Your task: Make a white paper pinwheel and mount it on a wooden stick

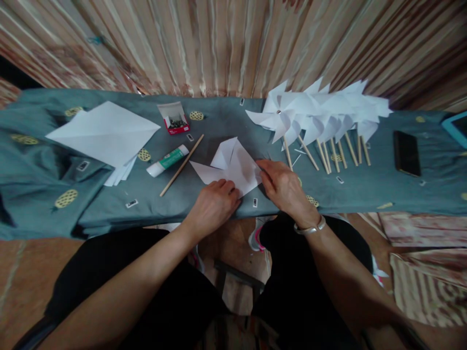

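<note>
A partly folded white paper pinwheel [243, 167] lies on the cloth in front of me, with some blades bent inward and one corner pointing left. My left hand [218, 201] has its fingers curled on the near edge of this paper. On its right corner, my right hand [282, 182] pinches the paper between thumb and fingers. Left of the paper lie a wooden stick [181, 166] and a glue stick [168, 160] with a green label. Behind them an open red and white box [177, 125] holds small dark metal pieces.
Several finished paper pinwheels [314, 114] on sticks lie overlapping at the back right. White paper sheets [105, 131] are stacked at left. A dark phone [406, 153] and a blue-edged object [456, 129] lie far right. A striped curtain [219, 48] hangs behind the table.
</note>
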Demonstrator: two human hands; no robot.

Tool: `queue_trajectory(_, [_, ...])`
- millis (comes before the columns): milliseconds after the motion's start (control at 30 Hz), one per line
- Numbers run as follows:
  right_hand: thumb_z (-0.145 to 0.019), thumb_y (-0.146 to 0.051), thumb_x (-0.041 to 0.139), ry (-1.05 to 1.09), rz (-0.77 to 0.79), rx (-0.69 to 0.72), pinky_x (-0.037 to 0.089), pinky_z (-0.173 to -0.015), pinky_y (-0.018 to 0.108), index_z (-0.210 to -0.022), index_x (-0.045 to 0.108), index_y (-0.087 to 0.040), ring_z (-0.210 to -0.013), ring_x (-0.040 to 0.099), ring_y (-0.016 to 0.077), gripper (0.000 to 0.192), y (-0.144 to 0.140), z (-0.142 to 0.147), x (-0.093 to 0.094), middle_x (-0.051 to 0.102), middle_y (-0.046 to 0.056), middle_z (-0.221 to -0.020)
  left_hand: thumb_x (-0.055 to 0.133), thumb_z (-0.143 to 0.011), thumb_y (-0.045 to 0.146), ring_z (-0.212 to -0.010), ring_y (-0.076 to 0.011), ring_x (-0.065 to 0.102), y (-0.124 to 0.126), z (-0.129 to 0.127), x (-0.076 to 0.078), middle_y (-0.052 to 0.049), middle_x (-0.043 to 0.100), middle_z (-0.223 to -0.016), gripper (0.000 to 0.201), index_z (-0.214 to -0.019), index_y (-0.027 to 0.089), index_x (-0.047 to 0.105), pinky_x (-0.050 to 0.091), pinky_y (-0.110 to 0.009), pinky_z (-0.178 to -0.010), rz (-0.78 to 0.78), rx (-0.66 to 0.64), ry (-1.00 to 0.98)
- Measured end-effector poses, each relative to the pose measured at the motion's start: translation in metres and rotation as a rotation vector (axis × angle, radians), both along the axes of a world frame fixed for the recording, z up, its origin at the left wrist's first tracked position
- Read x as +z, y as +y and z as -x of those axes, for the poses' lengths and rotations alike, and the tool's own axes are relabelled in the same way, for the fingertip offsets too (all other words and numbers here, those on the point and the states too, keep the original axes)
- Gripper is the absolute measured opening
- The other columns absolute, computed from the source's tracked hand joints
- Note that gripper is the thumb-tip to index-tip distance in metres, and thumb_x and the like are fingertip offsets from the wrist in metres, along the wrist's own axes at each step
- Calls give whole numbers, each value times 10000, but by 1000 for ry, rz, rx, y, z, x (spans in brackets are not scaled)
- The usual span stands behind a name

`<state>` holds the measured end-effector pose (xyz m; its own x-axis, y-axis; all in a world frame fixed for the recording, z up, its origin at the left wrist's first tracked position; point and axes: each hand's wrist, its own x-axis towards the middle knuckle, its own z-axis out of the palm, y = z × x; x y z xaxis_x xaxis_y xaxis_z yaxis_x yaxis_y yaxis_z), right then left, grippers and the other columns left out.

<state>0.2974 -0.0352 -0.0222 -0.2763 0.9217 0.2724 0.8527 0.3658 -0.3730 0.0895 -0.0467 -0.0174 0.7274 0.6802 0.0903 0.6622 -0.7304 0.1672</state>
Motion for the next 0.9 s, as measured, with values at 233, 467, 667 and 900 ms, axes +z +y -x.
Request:
queue_trajectory(233, [-848,-71,442,202,129,36,460,-1084,462,-1191,688,-188,-1225,610,249,438,-5,-18,-2,679,106,-1270,497,-941,153,-776,-215,636,-4,10,1,-74,665,-841,195,-850,125,668,533,-338,-680,-47,-19,-31])
queue_trajectory(467, [-779,-82,561,492,476,158,358,-1163,450,-1146,723,-315,-1397,457,222,464,-13,-36,2,527,4,-1478,474,-946,166,-760,-181,639,-8,31,-7,-63,676,-865,207,-858,143,660,530,-295,-671,-106,-39,-154])
queue_trajectory(667, [-773,-345,786,648,558,197,371,-1156,460,-1034,775,-328,-1363,492,260,262,-12,-30,11,584,25,-1418,477,-941,155,-774,-190,634,-9,32,-7,-68,670,-854,205,-852,143,662,532,-309,-674,-82,-73,-158])
queue_trajectory(900, [-795,-405,771,701,509,149,414,-1123,453,-888,798,-319,-1304,550,249,129,-10,-24,12,674,26,-1286,482,-932,142,-777,-212,627,-10,28,-5,-77,666,-843,202,-844,138,664,535,-337,-679,-48,-81,-112])
